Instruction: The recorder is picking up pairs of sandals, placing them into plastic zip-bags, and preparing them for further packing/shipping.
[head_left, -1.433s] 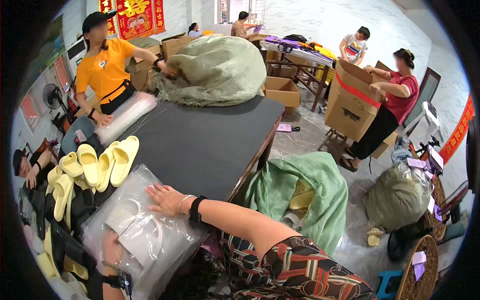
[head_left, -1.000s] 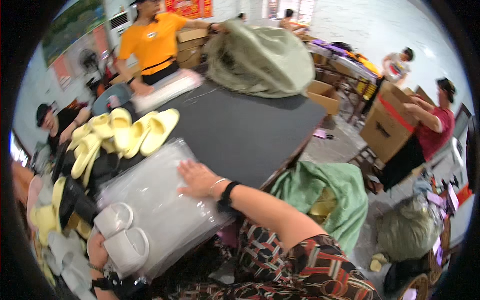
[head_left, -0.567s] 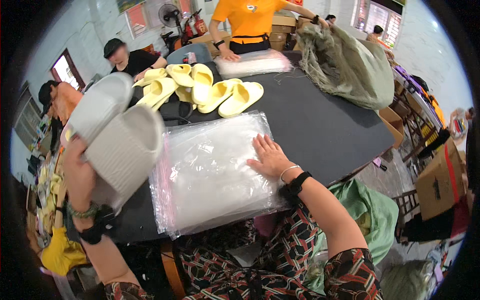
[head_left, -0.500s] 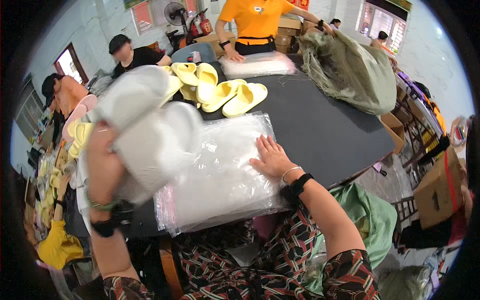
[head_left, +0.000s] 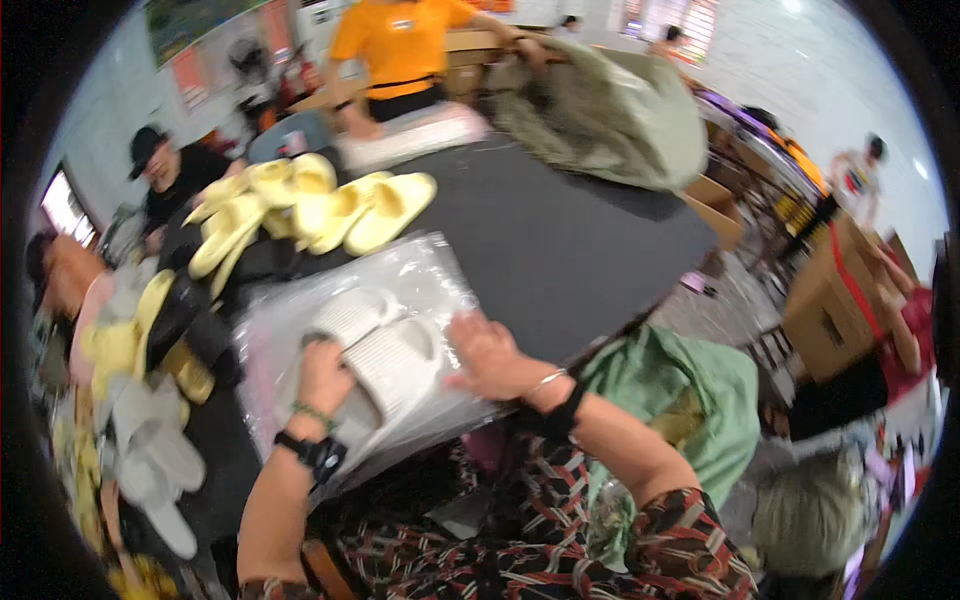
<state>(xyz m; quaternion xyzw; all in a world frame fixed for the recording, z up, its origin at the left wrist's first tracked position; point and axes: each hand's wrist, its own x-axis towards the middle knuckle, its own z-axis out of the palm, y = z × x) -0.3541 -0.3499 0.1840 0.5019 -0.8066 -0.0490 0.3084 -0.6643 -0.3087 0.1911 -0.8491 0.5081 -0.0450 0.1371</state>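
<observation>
A pair of white ribbed slippers (head_left: 392,362) lies side by side on a stack of clear plastic bags (head_left: 262,322) at the near edge of the dark table. My left hand (head_left: 326,378) is closed on the slippers at their left side; its fingertips are partly hidden. Just right of the pair, my right hand (head_left: 490,355) rests open over the bags with its fingers spread, slightly blurred. Part of the slippers' near end is behind my left hand and wrist.
Several yellow slippers (head_left: 390,212) lie beyond the bags; grey slippers (head_left: 150,440) lie at the left. Across the dark table (head_left: 560,250), a person in orange (head_left: 395,45) touches a clear-wrapped stack (head_left: 410,140) and an olive sack (head_left: 610,110). A green sack (head_left: 690,400) stands at my right.
My left hand has brought the white slippers down and right onto the plastic bags. My right hand stays open near the bags' right side. The whole view has swung to the right.
</observation>
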